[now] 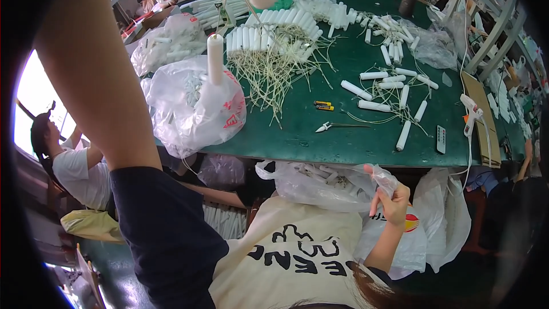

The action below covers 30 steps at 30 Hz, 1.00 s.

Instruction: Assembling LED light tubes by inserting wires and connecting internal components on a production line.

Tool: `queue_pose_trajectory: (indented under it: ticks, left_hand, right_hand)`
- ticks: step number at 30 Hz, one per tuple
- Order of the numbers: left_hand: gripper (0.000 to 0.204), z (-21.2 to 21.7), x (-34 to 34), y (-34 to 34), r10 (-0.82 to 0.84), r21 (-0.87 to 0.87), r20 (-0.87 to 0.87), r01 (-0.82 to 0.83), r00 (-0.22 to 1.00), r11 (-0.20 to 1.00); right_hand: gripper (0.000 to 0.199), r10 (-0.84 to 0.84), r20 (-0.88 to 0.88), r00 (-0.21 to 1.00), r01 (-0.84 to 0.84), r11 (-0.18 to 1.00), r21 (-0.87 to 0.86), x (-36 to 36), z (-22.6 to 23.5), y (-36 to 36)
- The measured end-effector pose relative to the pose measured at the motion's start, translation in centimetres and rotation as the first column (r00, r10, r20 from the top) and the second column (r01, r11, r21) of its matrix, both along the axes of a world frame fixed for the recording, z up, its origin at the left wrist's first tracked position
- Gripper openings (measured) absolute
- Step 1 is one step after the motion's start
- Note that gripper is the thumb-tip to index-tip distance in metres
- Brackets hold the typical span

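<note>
Filling the upper half, a green table (pixel 286 147), crowded toward its far side. Running up the left, very near the camera, the left arm (pixel 94 68), bare beyond a dark sleeve and cut off by the top edge; left hand out of view, so impossible to tell whether open or closed. Below the table, a cream apron (pixel 297 234) with bold black lettering.

Heaped at the table's middle, a pile of white tubes (pixel 274 26), with pale wires trailing toward the near edge. To the right, more scattered tubes (pixel 374 106), lying at many angles. Near the left arm, on the table, a bulging bag (pixel 174 117), whitish with red marks.

Between apron and table edge, the clear bag (pixel 303 190). Long axis lying side to side, roughly along the near edge; loose flap pointing left, right end drawn up to the right hand (pixel 396 203). Thin, crinkled and see-through, milky along the folds, with small white pieces showing inside. At that right end, a closed grip on the film, with fingers bent.

Smaller still: an upright tube (pixel 215 60), overlapping the bulging bag in view; a pale remote (pixel 441 140) near the table's right; two yellow-and-black batteries (pixel 323 105), side by side.
</note>
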<state>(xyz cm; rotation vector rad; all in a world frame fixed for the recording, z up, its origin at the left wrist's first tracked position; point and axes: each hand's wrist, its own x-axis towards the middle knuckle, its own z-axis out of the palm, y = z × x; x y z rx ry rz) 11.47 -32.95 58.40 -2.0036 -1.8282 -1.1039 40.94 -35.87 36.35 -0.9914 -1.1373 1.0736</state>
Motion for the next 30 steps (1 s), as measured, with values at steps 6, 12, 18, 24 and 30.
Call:
queue_pose_trajectory:
  ticks: [6,12,18,24,30]
  left_hand:
    - [0.049,-1.7,-0.8,-2.6,-0.167,-0.021,0.057,0.169,0.984,0.985]
    - [0.054,0.3,1.6,2.8,-0.463,0.092,0.185,0.454,0.867,0.886]
    - [0.058,2.1,6.5,14.2,-0.783,0.231,0.273,0.752,0.559,0.617]
    - [0.063,0.3,9.8,12.9,-0.935,0.401,0.296,0.863,0.198,0.309]
    - [0.068,-0.7,13.7,11.5,-0.958,0.574,0.233,0.819,-0.168,-0.004]
  right_hand:
    - [0.027,-0.027,-0.042,0.999,0.028,1.0,0.012,0.3,-0.3,-0.6]
    - [0.028,-0.003,-0.033,0.999,0.002,1.0,-0.026,-0.7,0.6,-0.5]
    - [0.03,-0.079,-0.06,0.995,0.077,0.996,-0.037,-0.4,1.2,0.4]
    - [0.036,-0.123,-0.134,0.983,0.128,0.991,0.029,0.3,-0.9,0.1]
    - [0.032,-0.059,-0.128,0.99,0.073,0.992,0.106,-0.1,-0.5,0.2]
